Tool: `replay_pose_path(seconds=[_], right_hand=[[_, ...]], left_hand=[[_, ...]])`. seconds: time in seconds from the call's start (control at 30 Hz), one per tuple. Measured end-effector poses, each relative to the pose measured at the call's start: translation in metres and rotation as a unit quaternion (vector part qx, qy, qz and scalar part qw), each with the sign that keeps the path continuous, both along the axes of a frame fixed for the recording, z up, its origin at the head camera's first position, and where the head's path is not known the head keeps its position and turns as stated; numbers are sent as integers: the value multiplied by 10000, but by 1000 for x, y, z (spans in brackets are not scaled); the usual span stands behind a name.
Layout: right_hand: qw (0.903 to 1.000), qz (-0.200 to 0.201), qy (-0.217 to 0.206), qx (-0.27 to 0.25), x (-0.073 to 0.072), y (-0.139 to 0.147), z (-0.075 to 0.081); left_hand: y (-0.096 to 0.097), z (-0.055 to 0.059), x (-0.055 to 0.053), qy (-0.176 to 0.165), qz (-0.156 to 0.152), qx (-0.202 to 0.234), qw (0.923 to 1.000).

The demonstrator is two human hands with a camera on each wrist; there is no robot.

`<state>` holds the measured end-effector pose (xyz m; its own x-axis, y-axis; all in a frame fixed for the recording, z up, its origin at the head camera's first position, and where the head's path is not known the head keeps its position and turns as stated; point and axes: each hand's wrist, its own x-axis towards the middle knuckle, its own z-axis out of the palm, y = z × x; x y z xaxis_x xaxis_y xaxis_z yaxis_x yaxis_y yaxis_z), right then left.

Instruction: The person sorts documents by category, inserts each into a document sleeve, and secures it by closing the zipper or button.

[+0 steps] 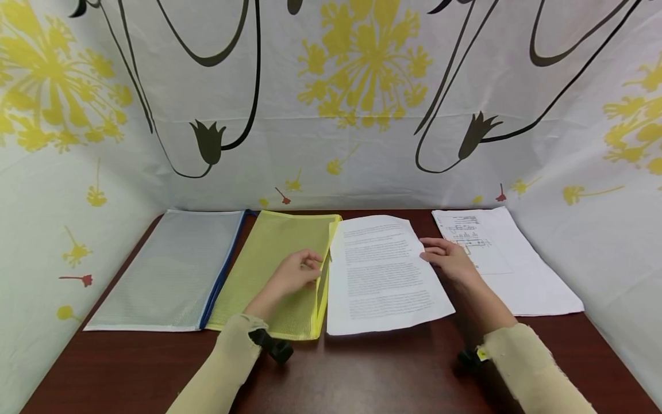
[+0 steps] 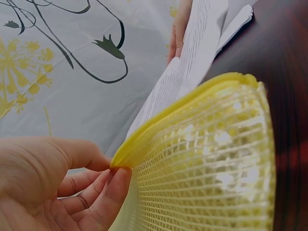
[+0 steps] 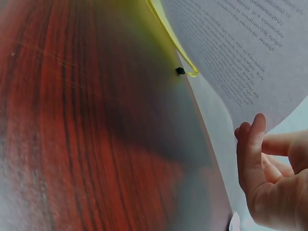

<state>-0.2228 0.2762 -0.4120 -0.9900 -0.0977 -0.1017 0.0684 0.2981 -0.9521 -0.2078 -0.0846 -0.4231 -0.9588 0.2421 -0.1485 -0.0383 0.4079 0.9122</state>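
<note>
My left hand (image 1: 297, 271) pinches the yellow edge of a mesh zip pouch (image 1: 269, 241) between thumb and fingers and lifts that side a little. In the left wrist view the raised yellow rim (image 2: 192, 103) curves away from the pinch. To its right, a printed sheet of paper (image 1: 383, 276) is held at its right edge by my right hand (image 1: 447, 257). The sheet's left edge lies along the pouch's right side; whether any of it is inside, I cannot tell. In the right wrist view, thumb and fingers pinch the paper (image 3: 231, 57).
A white mesh pouch with a blue zip (image 1: 170, 270) lies at the left, beside the yellow one. On the right rests a stack of white papers (image 1: 509, 264), the top one bearing a printed diagram. Patterned fabric (image 1: 331, 161) rises behind the dark wooden table (image 1: 362, 379).
</note>
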Motion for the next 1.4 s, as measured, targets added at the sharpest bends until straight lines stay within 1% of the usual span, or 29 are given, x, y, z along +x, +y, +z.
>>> replay_pose_path(seconds=[0.4, 0.63, 0.83, 1.07, 1.4], right_hand=[[9992, -371, 149, 0, 3, -10, -5], [9990, -418, 125, 20, 5, -15, -4], [9989, -419, 185, -63, 7, -19, -2], [9987, -475, 148, -100, 9, -26, 0], [9983, -494, 232, -223, 9, -34, -5]], left_hand=[[3, 1, 3, 4, -21, -2, 10000], [5, 2, 3, -79, 40, 50, 9999], [6, 3, 6, -38, 42, 60, 10000], [7, 3, 7, -20, 15, 101, 9999], [9, 3, 7, -26, -23, 192, 9998]])
